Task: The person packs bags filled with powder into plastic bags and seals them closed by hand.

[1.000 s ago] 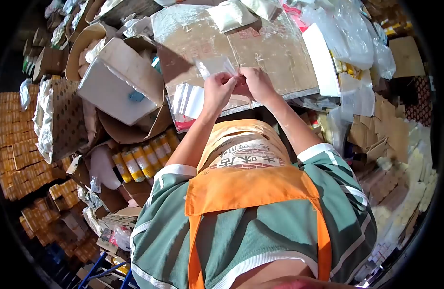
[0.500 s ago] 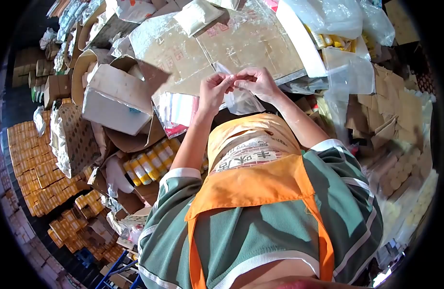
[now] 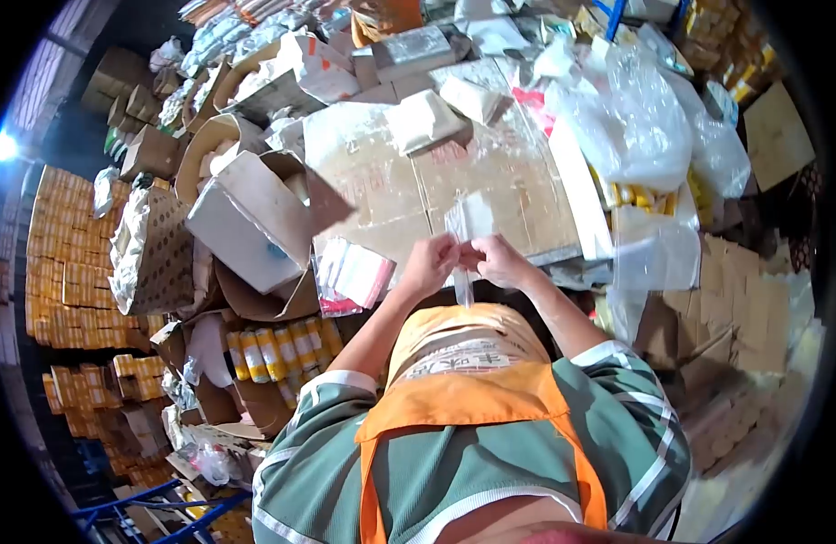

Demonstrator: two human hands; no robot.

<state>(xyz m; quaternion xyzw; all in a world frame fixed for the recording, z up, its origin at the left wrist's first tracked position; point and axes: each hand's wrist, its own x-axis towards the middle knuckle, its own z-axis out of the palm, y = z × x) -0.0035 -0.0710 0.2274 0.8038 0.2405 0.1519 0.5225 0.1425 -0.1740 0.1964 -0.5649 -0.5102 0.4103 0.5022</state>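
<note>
Both hands meet in front of my apron, over the near edge of the cardboard-covered work surface (image 3: 373, 204). A narrow clear plastic bag (image 3: 464, 290) hangs between them, and part of it shows above the fingers. My left hand (image 3: 433, 266) pinches it from the left, fingers closed. From the other side my right hand (image 3: 497, 261) also has its fingers closed on it. Just left of my left hand lies a stack of flat bags with red edges (image 3: 354, 274). Two filled white packets, the nearer packet (image 3: 424, 121) and the farther packet (image 3: 471, 99), rest farther back.
A white foam box (image 3: 250, 222) sits in an open carton on the left. Beyond it stand stacks of yellow-and-white packs (image 3: 69, 263). To the right are a white foam panel (image 3: 578, 195), bunched clear plastic (image 3: 640, 136) and folded cardboard (image 3: 735, 304). Yellow packs (image 3: 273, 354) fill a carton below left.
The view has tilted up, showing more of the far side. The bag, spread out below my hands before, now looks narrower and reaches above them. My right hand's fingers have curled in more.
</note>
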